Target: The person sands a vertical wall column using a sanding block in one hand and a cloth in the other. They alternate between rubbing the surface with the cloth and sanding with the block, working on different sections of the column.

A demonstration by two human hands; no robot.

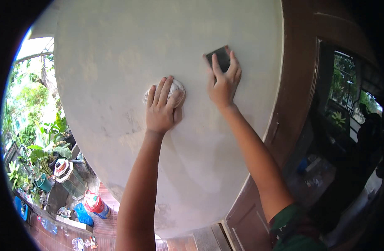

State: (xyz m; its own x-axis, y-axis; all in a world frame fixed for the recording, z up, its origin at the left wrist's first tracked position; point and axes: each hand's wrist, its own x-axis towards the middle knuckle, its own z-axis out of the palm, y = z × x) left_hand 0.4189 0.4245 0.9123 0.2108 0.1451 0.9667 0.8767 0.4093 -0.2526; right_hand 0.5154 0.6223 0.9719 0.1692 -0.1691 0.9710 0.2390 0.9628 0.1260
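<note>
A pale painted wall (116, 54) with faint patchy marks and grey smudges fills the middle of the head view. My left hand (162, 106) presses a crumpled white cloth (177, 88) against the wall, its fingers closed over it. Higher up and to the right, my right hand (224, 81) grips a dark grey rectangular pad (219, 57) on the wall, fingers along its sides and face.
A brown door frame (290, 96) and dark reflecting glass (342, 146) are at right. At lower left are plants (49, 146), a glass lantern-like case (70, 175), a red bucket (98, 205), a blue bag (83, 215) and a plastic bottle (49, 226) on reddish tiles.
</note>
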